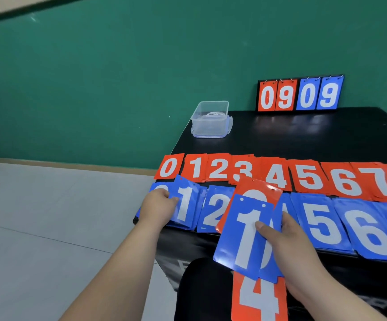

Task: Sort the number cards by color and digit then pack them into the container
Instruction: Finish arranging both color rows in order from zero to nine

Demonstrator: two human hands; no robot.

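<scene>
Fingers: right hand clamps card stack, long axis away; left hand pinches blue 1 card.

My bare left arm comes in from 7 o'clock and stretches toward 1 o'clock. My left hand is palm down, fingers curled, pinching the left edge of a blue card. My right hand reaches up from 5 o'clock and grips a fan of cards, its thumb pressed flat across the front one and pointing to 10 o'clock.
</scene>
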